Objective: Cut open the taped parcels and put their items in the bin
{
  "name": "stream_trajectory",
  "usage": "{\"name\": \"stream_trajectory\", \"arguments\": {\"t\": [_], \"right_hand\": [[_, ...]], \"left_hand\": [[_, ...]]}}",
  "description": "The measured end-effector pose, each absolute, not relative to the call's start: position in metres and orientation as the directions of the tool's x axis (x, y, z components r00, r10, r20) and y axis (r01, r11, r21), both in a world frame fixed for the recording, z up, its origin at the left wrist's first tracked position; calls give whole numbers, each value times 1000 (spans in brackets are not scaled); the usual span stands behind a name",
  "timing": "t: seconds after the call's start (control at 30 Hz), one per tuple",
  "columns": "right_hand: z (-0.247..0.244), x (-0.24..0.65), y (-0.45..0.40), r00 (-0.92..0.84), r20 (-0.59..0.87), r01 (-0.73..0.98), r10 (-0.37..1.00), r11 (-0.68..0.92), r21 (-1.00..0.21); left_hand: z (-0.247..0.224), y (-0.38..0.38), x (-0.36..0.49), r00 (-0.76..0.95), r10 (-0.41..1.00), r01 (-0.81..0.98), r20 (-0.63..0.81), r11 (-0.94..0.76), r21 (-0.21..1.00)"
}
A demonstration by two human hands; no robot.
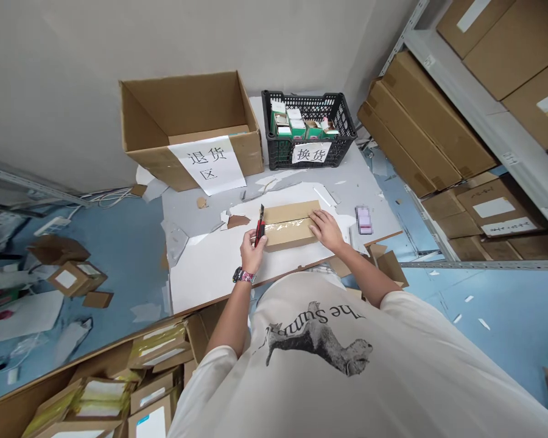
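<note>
A closed brown cardboard box (pixel 288 234) lies on the white-covered table in front of me, with shiny clear tape along its middle seam. My left hand (pixel 252 252) is closed around a red and black box cutter (pixel 260 226), which stands point up at the box's left end. On the box's right end rests my right hand (pixel 326 230), fingers laid over the top and edge. Whether the cutter's blade is out is too small to tell.
Behind stand a large open carton (pixel 150 161) with a paper sign and a black crate (pixel 281 155) of small green-white boxes. A phone-like object (pixel 364 219) lies to the right. Shelves (pixel 484 79) hold cartons at right; a big bin of parcels (pixel 41 386) stands at lower left.
</note>
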State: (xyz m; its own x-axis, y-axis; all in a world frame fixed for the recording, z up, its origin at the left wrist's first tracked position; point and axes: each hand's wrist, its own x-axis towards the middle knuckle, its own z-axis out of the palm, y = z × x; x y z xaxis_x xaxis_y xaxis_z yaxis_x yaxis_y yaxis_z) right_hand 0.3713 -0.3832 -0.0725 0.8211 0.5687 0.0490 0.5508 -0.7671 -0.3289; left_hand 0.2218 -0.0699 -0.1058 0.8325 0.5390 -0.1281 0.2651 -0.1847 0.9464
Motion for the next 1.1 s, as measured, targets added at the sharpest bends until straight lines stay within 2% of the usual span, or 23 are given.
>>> {"name": "stream_trajectory", "arguments": {"t": [0.2, 0.4, 0.53, 0.67, 0.73, 0.8, 0.9, 1.0, 1.07, 1.1], "right_hand": [[-62, 373, -385, 799, 67, 578, 597, -735, -354], [-49, 367, -376, 786, 27, 589, 617, -736, -332], [-47, 362, -369, 769, -31, 600, 639, -737, -311], [-48, 353, -370, 751, -16, 624, 660, -717, -310], [-49, 348, -373, 731, 17, 653, 682, -691, -311], [-50, 341, -379, 707, 49, 682, 706, -661, -314], [-50, 330, -390, 678, 73, 708, 732, -622, -335], [-50, 317, -401, 657, 82, 718, 750, -588, -372], [-51, 308, -407, 656, 89, 718, 750, -582, -382], [-51, 305, -408, 660, 92, 715, 746, -586, -382]], "left_hand": [[-135, -53, 221, 716, 664, 378, -214, -112, 919], [-170, -26, 206, 600, 746, 643, -290, -234, 729], [-182, -23, 199, 610, 748, 690, -261, -341, 638], [-176, -27, 203, 590, 749, 741, -301, -354, 571], [-162, -30, 208, 608, 757, 708, -241, -380, 595], [-141, -33, 214, 666, 738, 594, -103, -442, 672], [-101, -38, 226, 798, 599, 340, 58, -529, 777], [-67, -41, 242, 973, 220, 73, 67, -573, 816], [-54, -42, 250, 999, -24, -40, 32, -609, 792], [-50, -42, 254, 996, -93, -69, 12, -643, 763]]}}
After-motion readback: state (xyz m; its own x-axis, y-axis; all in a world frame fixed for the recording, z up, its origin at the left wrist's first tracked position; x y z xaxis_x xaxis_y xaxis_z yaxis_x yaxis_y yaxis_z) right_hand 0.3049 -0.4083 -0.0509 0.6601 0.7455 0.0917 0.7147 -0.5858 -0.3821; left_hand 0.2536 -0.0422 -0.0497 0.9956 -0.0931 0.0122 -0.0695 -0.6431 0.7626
